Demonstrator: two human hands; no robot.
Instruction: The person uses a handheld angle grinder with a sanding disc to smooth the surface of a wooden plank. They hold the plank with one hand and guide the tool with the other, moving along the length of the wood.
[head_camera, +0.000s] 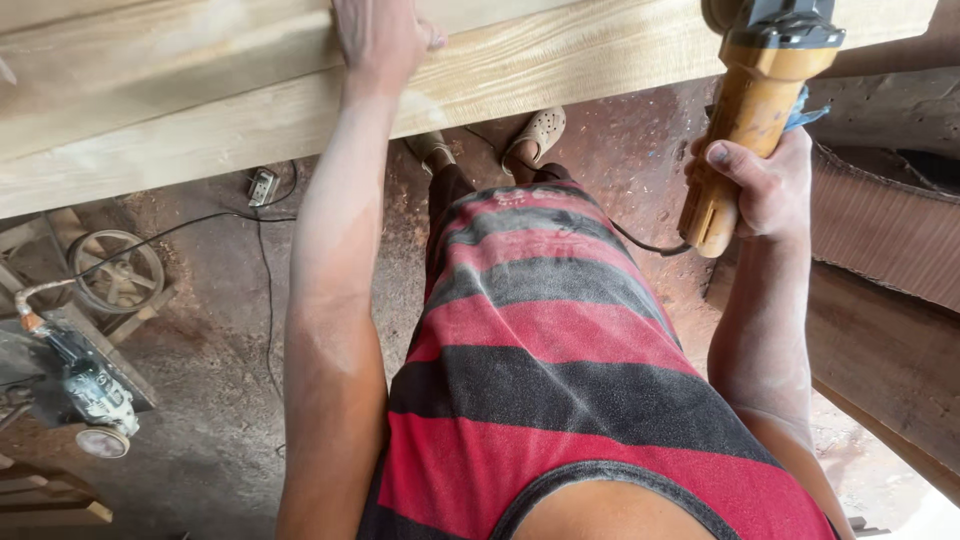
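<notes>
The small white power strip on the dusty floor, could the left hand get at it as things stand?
Probably not. The left hand is pressed flat on the pale wooden beam, and the small white power strip lies on the floor beneath that beam, which sits between them.

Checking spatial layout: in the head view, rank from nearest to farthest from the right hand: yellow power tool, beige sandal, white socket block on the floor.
1. Yellow power tool: gripped in the right hand.
2. Beige sandal: floor, centre.
3. White socket block: floor, far left.
</notes>
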